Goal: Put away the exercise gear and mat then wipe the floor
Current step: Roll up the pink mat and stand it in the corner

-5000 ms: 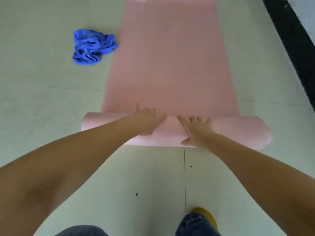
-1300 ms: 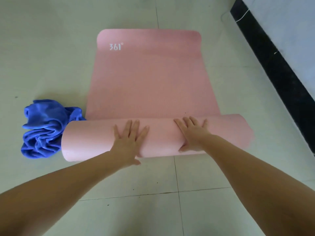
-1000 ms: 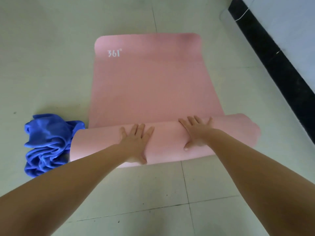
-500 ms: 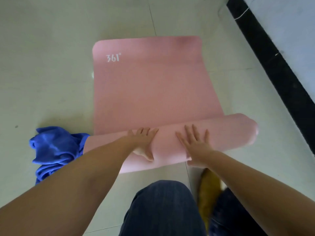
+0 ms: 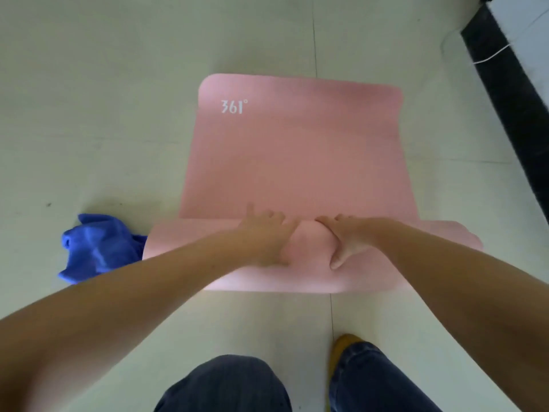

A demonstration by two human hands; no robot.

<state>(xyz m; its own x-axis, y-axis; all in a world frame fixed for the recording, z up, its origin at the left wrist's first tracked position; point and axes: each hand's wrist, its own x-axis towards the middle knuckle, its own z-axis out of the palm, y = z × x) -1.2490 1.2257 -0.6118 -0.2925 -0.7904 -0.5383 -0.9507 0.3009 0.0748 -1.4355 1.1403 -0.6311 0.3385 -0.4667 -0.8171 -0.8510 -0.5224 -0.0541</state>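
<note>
So I'm mid mat-rolling here, watching through the head cam. The pink mat (image 5: 297,156) is maybe two-thirds rolled by my guess. The roll (image 5: 312,278) sits dead center of view on the tiled floor (image 5: 104,114), with the flat remainder stretching away toward 12 o'clock, logo corner at about 11.

Left hand (image 5: 267,236) and right hand (image 5: 347,239) are both on top of the roll, close together near its middle. The fingers reach over the far crest to where the roll meets the flat part, draped and pressing down. It doesn't look like a closed grasp: the right thumb lies spread on the near face, and I can't see the left thumb.

The roll's long axis runs 9-to-3, tilted a bit, with the right end sitting slightly farther away and lower in frame than I'd like. The left end pokes toward the blue cloth (image 5: 98,248) at 9 o'clock and is touching or just overlapping it. Can't tell which.

What the next move needs, imo: push the roll forward toward 12 with even pressure from both hands so it doesn't cone out, since the ends already look slightly offset from the flat part's edges. Hands this close together give less control over the ends, so spreading them might help. Cloth is presumably for the floor wipe later. Knee and yellow shoe (image 5: 341,343) are at 6 o'clock.
</note>
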